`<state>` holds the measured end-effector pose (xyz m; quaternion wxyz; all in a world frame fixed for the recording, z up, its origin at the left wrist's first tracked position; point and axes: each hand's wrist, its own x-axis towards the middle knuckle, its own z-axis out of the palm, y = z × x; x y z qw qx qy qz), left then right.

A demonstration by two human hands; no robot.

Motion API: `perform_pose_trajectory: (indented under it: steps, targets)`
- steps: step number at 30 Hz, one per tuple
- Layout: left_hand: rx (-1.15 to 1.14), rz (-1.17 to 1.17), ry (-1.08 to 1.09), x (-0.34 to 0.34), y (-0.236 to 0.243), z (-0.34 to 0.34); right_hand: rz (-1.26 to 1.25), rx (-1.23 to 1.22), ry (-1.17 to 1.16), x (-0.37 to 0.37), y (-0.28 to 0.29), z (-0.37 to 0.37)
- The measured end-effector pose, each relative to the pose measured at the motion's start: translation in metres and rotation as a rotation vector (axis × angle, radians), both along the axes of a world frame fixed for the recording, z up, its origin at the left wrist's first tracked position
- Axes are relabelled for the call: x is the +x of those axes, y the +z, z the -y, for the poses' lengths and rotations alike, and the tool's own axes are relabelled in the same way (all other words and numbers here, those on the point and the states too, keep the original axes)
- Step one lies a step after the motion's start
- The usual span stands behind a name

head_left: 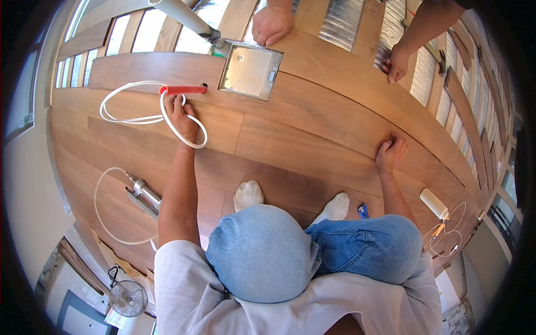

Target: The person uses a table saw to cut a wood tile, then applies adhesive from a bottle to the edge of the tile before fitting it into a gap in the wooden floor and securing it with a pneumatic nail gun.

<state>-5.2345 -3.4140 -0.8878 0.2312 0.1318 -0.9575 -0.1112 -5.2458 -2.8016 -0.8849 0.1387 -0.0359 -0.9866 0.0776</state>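
Observation:
My left hand [183, 120] is closed around a red tube-shaped tool [187, 89] with a dark tip, low over the wooden planks [287, 145]. A white hose [134, 119] loops around that hand and out to the left. My right hand [391, 154] rests at a seam between planks, its fingers curled in; whether anything is in them is hidden. Just beyond the red tool, a square metal floor box [249, 71] is set into the planks. Across from me, a co-worker's one hand [272, 25] touches the plank by the box, the other [395, 64] a plank edge farther right.
Wooden slats [365, 30] over silvery sheeting lie at the far side, with a hammer [442, 62] and a pale pipe [184, 17]. A metal cylinder gun [145, 194] lies left, a white bottle [432, 203] right. A blue tool [363, 211] lies by my foot; a fan [128, 297] stands behind left.

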Motion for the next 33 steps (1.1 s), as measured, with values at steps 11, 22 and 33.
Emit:
perform_pose_trajectory:
  steps: [11, 22, 33]
  targets:
    - [-0.031, 0.024, 0.044, 0.002, 0.005, -0.005, 0.015, 0.035, -0.015, 0.0, -0.002, -0.003]
    - [0.032, 0.101, 0.068, 0.005, -0.006, 0.009, -0.047, -0.05, 0.071, 0.001, -0.004, 0.003]
    - [0.002, 0.078, 0.06, 0.002, 0.007, -0.005, -0.016, -0.029, 0.071, 0.0, -0.007, -0.005]
